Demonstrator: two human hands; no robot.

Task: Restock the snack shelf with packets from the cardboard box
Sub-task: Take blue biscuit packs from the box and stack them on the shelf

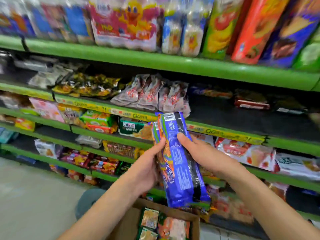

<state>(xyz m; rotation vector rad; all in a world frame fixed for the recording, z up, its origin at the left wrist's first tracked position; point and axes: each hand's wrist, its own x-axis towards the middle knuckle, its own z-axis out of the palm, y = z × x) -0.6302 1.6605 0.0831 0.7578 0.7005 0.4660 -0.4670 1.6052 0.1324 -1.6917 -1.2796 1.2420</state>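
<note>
Both hands hold a small stack of long blue snack packets [180, 163] upright in front of the green shelving, above the open cardboard box [131, 220] at bottom centre; left hand [147, 168] cups the stack from the left side, fingers curled round its edge; right hand [200, 153] grips from the right, thumb pressed flat on the top packet's back, other fingers hidden behind; probably squared up between two hands so the packets go in as one aligned bundle; stack is tilted, barcode end up, pointing toward the dark bare stretch of the second shelf [242, 118], just right of the pale red-printed pouches [152, 94]; likely that gap is the target, judged only from the aim; box still has orange and green packets [166, 224] inside, so restocking looks part done; box sits low by the shelf for short reaches; picture motion-blurred, labels mostly unreadable.
</note>
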